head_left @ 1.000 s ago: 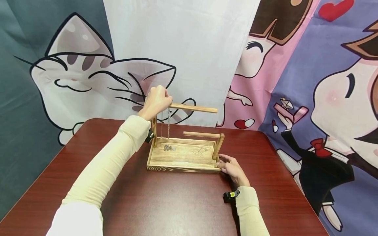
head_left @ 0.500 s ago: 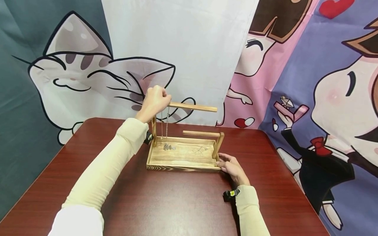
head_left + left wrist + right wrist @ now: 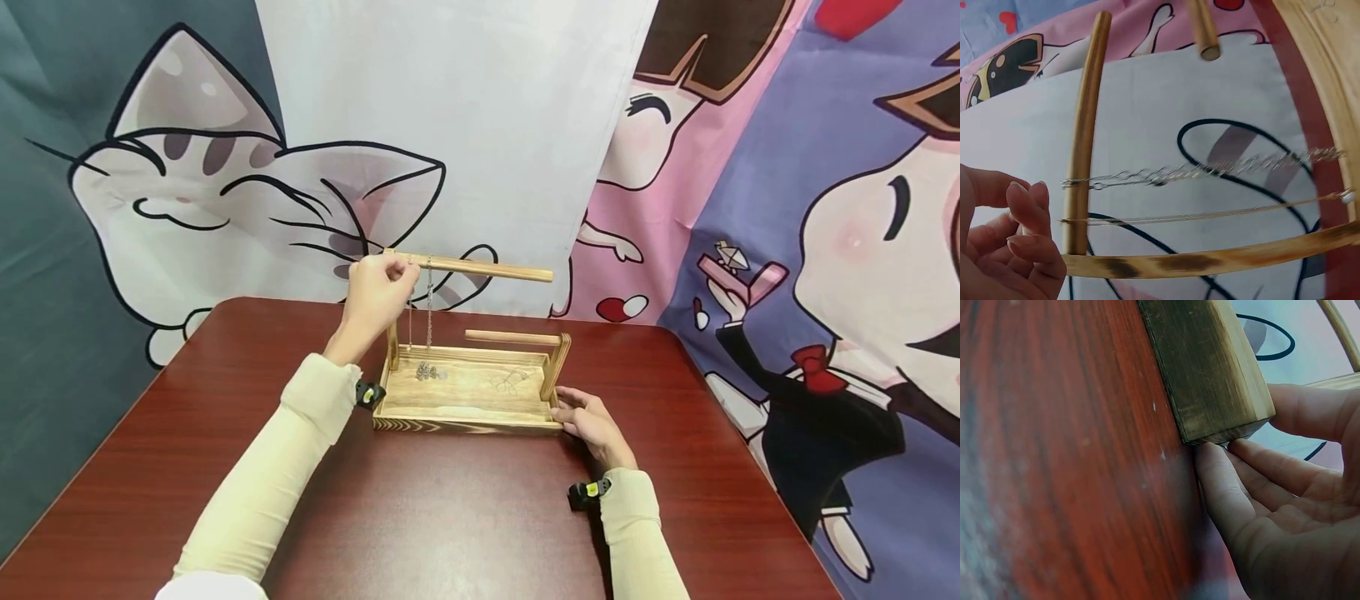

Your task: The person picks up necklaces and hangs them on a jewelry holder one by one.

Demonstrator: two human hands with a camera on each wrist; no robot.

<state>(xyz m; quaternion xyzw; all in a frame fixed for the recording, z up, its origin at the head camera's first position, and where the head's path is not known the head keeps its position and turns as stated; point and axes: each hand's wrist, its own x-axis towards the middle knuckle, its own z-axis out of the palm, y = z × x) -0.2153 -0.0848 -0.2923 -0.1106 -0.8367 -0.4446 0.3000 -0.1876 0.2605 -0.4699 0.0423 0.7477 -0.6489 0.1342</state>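
A wooden jewelry stand has a shallow tray (image 3: 465, 426), a long upper bar (image 3: 491, 268) and a shorter lower bar (image 3: 510, 337). Two necklaces hang from the upper bar near its left post: a silver chain necklace (image 3: 1210, 172) and a thinner, fine necklace (image 3: 1210, 219). My left hand (image 3: 375, 292) is beside the bar's left end; its fingers are loosely bent, apart from the necklaces, holding nothing visible. At the tray's front right corner, my right hand (image 3: 1285, 494) grips the wood between thumb and fingers.
A silvery heap (image 3: 426, 372) lies at the tray's left, beneath the chain necklace. Some thin chain (image 3: 510, 382) lies at the tray's right. The stand sits on a reddish-brown table (image 3: 465, 508), with a cartoon-printed cloth (image 3: 480, 125) behind it.
My left hand has come down and slightly left from atop the upper bar, uncovering the bar's left part and the tops of the necklaces. My right hand stays at the tray corner.
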